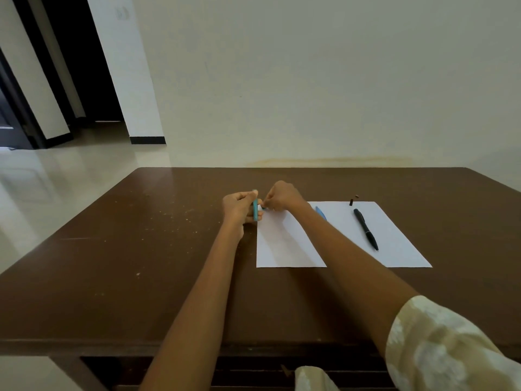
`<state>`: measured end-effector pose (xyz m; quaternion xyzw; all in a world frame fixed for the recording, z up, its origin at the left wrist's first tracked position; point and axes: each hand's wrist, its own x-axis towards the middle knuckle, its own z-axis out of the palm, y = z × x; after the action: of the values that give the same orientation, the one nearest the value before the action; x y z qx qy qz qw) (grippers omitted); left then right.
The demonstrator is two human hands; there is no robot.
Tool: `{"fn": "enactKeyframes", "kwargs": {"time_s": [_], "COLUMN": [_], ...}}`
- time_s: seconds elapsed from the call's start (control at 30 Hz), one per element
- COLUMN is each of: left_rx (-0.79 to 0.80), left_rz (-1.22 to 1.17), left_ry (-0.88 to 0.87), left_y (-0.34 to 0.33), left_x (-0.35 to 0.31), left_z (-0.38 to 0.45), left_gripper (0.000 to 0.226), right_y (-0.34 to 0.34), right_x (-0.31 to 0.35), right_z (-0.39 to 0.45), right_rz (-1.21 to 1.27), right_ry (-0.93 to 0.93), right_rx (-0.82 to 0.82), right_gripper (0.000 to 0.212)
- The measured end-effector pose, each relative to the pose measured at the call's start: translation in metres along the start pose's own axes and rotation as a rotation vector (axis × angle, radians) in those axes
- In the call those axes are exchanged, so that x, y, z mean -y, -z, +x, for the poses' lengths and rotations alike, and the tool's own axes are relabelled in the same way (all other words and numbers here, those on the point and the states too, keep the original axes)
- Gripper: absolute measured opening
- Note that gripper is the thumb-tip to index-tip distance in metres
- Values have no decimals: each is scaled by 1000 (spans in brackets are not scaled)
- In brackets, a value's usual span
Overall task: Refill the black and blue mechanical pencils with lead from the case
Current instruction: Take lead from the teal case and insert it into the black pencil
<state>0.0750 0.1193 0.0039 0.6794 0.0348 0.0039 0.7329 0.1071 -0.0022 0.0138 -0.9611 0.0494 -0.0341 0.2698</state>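
My left hand (239, 207) grips a slim teal lead case (255, 208), held upright over the paper's far left corner. My right hand (282, 197) is right beside it, fingertips pinched against the case's side; what they hold is too small to tell. The blue mechanical pencil (320, 213) lies on the white paper (394, 244), partly hidden behind my right forearm. The black mechanical pencil (365, 229) lies diagonally on the paper to the right. Two small dark pieces (351, 202) sit at the paper's far edge.
The brown wooden table (141, 249) stands against a pale wall. Its left part shows light specks and scratches. An open doorway and glossy floor are at far left. My patterned sleeve (439, 348) fills the lower right corner.
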Motion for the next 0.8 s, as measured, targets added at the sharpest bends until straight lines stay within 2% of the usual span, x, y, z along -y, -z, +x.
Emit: {"fn": "enactKeyframes", "kwargs": {"time_s": [0.13,0.2,0.33,0.5,0.57,0.67,0.8], "left_rx": [17,22,39,110,109,125,158], "left_rz": [-15,6,115,239,246,249,269], "left_ry": [-10,-13,-31,-152,-225,-322,-395], "left_y": [0,-1,-4,-6,-6,-9,-17], "left_x": [0,-1,-3,-1,-2,-7,-8], "left_z": [1,1,0,-11,-20,-34,-43], "left_gripper": [21,22,21,19,18,17,12], "right_y": [3,7,22,37,36,29,30], "right_x": [-5,-8,-13,-11,-10,-11,-15], "right_z": [-2,-7,-27,-56,-68,-82,-88], "right_rz": [44,166,740,1634,1867,1989,2023], "right_ry": [17,22,-57,-199,-244,-277,-306], "right_rx": [12,-51,-196,-10,28,47,30], "right_gripper": [28,26,22,43,49,53,53]}}
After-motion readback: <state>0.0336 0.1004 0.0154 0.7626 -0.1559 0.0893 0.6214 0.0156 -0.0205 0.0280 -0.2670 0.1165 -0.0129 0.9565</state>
